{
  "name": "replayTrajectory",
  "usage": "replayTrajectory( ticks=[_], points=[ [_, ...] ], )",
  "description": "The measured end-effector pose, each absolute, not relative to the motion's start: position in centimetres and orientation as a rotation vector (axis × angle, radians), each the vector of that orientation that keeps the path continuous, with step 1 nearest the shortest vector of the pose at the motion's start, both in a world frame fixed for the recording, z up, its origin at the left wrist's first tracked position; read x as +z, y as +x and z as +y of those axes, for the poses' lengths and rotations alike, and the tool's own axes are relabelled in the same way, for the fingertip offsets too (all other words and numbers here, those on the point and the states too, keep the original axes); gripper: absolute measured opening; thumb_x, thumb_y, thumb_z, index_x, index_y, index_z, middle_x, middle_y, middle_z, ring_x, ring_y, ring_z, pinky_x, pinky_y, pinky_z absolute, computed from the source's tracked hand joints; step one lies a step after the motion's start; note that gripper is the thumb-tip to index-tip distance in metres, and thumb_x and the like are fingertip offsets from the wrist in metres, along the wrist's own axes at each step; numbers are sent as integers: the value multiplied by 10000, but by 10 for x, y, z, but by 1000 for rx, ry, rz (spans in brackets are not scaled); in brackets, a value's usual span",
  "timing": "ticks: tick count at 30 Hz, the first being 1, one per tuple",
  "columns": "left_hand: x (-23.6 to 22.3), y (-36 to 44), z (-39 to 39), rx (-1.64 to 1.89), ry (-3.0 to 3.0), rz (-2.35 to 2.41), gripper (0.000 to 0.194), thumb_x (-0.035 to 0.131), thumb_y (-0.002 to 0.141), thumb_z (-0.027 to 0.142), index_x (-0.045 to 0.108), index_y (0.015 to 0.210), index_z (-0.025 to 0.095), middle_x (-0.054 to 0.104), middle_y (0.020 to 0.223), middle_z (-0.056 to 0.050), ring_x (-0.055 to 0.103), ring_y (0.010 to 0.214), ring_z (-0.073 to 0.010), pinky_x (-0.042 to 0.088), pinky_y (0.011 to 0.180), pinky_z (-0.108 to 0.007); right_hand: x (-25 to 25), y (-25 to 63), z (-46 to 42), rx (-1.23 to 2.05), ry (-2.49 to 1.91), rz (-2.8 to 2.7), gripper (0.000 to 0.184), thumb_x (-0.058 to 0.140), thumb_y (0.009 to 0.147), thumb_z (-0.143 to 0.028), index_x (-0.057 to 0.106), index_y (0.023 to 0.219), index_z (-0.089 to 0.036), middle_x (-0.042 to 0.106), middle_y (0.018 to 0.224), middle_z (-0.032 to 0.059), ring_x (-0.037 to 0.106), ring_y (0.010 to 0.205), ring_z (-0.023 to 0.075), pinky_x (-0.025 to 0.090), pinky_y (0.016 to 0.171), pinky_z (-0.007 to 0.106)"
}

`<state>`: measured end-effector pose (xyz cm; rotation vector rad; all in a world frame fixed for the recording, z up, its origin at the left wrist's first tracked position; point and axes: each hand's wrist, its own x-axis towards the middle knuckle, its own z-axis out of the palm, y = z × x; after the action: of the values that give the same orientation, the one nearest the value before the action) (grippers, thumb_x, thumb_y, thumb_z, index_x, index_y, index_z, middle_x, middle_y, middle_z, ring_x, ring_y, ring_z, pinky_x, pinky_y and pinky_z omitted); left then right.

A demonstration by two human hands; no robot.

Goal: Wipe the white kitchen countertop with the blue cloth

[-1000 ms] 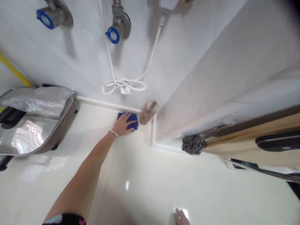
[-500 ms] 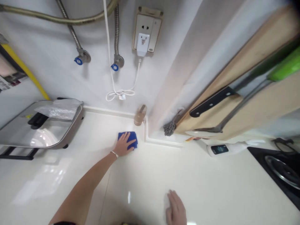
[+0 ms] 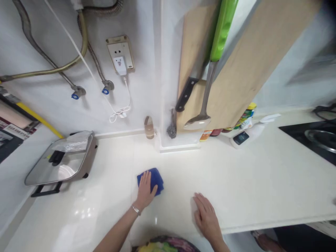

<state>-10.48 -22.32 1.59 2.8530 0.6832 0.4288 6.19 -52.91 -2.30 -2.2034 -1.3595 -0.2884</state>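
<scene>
My left hand (image 3: 146, 192) lies flat on a folded blue cloth (image 3: 156, 179) on the white countertop (image 3: 178, 171), fingers stretched out and thumb apart. The palm hides part of the cloth. A bracelet circles the left wrist. To the right, near the counter's front edge, my right hand (image 3: 206, 215) rests on the surface with its fingers extended and nothing in it. Beyond the cloth, a small brownish see-through bottle (image 3: 149, 127) stands against the wall by the corner of a projecting pillar.
An electric pan with a glass lid (image 3: 70, 169) sits at the left. A cutting board (image 3: 231, 80), a green-handled spatula (image 3: 206, 105), a knife (image 3: 186, 94) and a scrubber (image 3: 171, 130) hang by the pillar. A white spray bottle (image 3: 245, 134) and a black stove (image 3: 315, 134) are rightward.
My left hand has drawn the blue cloth back from the wall, toward me. The right hand has come further into view. The camera view has turned to the right.
</scene>
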Motion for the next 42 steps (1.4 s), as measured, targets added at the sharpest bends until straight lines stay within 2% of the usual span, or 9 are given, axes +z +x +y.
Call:
replayTrajectory(
  ticks=[3, 6, 12, 21, 27, 33, 39, 42],
  points=[
    [5, -92, -228, 515, 2876, 826, 730, 375, 1013, 377, 30, 1615, 150, 280, 1631, -180, 227, 1522, -319, 314, 1202, -575, -24, 62, -530, -279, -2210, -1362, 612, 408, 922, -143, 325, 1526, -198, 482, 1508, 104, 374, 1447, 269, 376, 1172, 547],
    [3, -78, -226, 553, 2913, 858, 737, 409, 995, 367, 83, 1613, 131, 256, 1639, -177, 193, 1530, -328, 283, 1221, -573, -24, 62, -531, -260, -2217, -1367, 604, 404, 925, -149, 328, 1522, -200, 471, 1518, 104, 366, 1453, 271, 371, 1175, 549],
    [11, -43, -182, 517, 2896, 903, 677, 388, 996, 381, 212, 1589, 107, 308, 1621, -177, 219, 1526, -319, 284, 1225, -550, -27, 63, -534, -235, -2238, -1388, 570, 407, 930, -176, 363, 1498, -191, 474, 1513, 113, 380, 1443, 285, 365, 1173, 555],
    [15, 39, -91, 524, 2850, 882, 634, 391, 984, 409, 361, 1536, 100, 351, 1601, -183, 272, 1509, -331, 271, 1228, -542, -51, 73, -546, -314, -2280, -1489, 658, 434, 871, -183, 349, 1524, -192, 514, 1483, 125, 484, 1369, 324, 496, 1051, 532],
    [18, 80, -64, 504, 2855, 828, 629, 424, 960, 397, 417, 1506, 84, 380, 1581, -192, 307, 1490, -336, 239, 1244, -521, -43, 70, -544, -274, -2315, -1451, 661, 437, 870, -171, 359, 1525, -206, 527, 1475, 114, 502, 1357, 322, 527, 1029, 531],
    [18, 84, -60, 493, 2857, 828, 626, 414, 959, 405, 426, 1504, 98, 391, 1575, -183, 307, 1492, -322, 227, 1248, -514, -37, 70, -543, -248, -2279, -1438, 608, 423, 915, -263, 377, 1517, -188, 492, 1503, 126, 469, 1380, 356, 520, 1019, 584],
    [18, 67, -76, 499, 2872, 812, 618, 393, 962, 398, 440, 1494, 88, 398, 1574, -189, 319, 1489, -327, 260, 1230, -517, -26, 70, -532, -316, -2224, -1380, 592, 433, 907, -157, 410, 1495, -223, 536, 1465, 91, 478, 1379, 291, 513, 1044, 514],
    [18, 48, -98, 489, 2889, 800, 625, 386, 969, 410, 415, 1512, 101, 383, 1586, -178, 299, 1499, -320, 253, 1233, -516, -20, 68, -529, -310, -2193, -1336, 589, 439, 911, -141, 413, 1491, -240, 548, 1454, 81, 472, 1384, 274, 494, 1072, 518]
  ],
)
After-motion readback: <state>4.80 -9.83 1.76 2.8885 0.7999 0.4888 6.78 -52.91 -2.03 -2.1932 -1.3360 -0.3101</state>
